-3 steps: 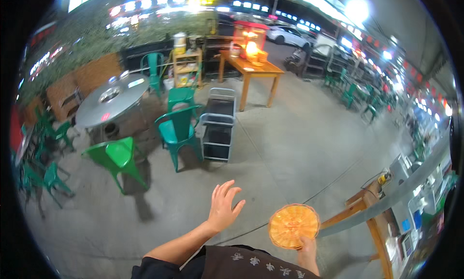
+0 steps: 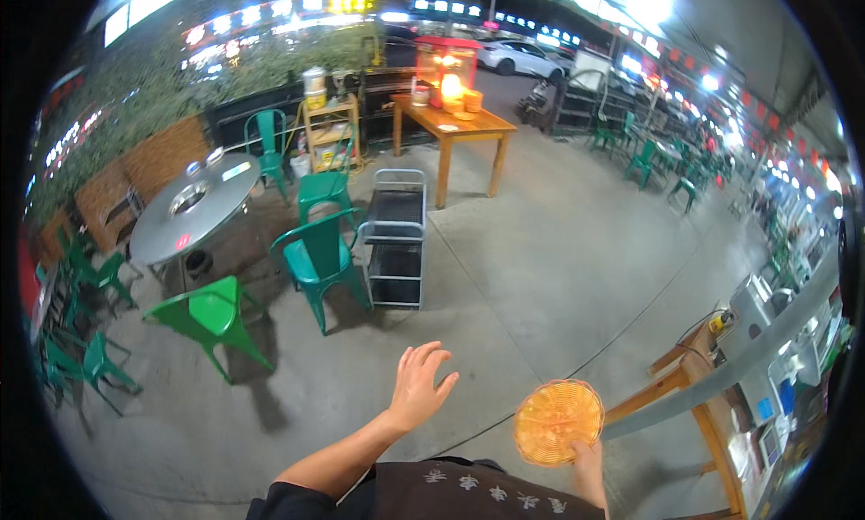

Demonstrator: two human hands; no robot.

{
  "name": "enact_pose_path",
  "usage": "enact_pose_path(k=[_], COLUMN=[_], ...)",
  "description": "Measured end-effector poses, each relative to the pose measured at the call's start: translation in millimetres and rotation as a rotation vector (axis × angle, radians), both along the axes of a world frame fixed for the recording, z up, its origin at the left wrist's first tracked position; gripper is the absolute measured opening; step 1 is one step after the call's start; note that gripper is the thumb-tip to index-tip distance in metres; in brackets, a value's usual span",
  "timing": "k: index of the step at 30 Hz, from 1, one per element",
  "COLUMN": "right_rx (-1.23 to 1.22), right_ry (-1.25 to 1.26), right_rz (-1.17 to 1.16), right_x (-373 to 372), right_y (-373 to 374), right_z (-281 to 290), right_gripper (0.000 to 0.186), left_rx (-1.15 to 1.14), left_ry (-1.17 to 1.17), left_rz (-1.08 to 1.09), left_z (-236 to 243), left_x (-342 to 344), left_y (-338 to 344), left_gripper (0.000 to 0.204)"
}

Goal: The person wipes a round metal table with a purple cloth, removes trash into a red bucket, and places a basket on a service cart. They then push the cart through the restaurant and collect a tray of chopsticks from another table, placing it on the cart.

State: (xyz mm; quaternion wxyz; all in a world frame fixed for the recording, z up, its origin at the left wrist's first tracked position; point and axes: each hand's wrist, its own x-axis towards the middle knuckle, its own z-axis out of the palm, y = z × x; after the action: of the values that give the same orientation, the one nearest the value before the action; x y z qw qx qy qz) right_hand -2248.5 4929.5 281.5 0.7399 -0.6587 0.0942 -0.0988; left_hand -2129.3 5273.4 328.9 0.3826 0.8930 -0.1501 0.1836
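My right hand (image 2: pixel 587 458) grips the near rim of a round, shallow woven basket (image 2: pixel 559 419), yellow-orange in colour. The basket's round face is turned up toward me, and I see nothing lying in it. In front of my body, my left hand (image 2: pixel 422 387) hangs in the air with fingers apart and bent a little, holding nothing. Grey floor shows below both hands. Part of my right forearm is hidden behind a dark apron (image 2: pixel 459 493).
Ahead stands a black-shelved trolley (image 2: pixel 396 241), beside teal chairs (image 2: pixel 320 259) and a green chair (image 2: pixel 212 313). A round metal table (image 2: pixel 149 223) is at left. A wooden table (image 2: pixel 487 134) bears a red lit cabinet (image 2: pixel 461 60). At right is a wooden stand (image 2: pixel 712 421).
The view has shifted, and the trolley and tables sit slightly further left. My right hand and the basket appear a little further right; the left hand keeps its pose.
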Motion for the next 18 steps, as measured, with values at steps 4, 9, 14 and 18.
enact_pose_path(k=[4, 9, 14, 18], right_rx=[-0.879, -0.538, -0.688, -0.795], right_ry=[0.314, 0.139, 0.119, 0.184], right_rz=[-0.016, -0.094, 0.132, 0.315], right_x=[124, 334, 564, 742], right_y=[-52, -113, -98, -76], right_z=[-15, -110, -51, -26], right_gripper=[0.042, 0.038, 0.036, 0.044], left_rx=[0.194, -0.219, -0.96, -0.682], left_ry=[0.038, 0.713, 1.112, 1.3], left_rz=[-0.006, 0.329, 0.706, 0.599], left_z=[-52, -231, -229, -269], left_x=[141, 297, 412, 516], left_y=[-18, 35, 72, 93], left_gripper=[0.035, 0.041, 0.042, 0.049])
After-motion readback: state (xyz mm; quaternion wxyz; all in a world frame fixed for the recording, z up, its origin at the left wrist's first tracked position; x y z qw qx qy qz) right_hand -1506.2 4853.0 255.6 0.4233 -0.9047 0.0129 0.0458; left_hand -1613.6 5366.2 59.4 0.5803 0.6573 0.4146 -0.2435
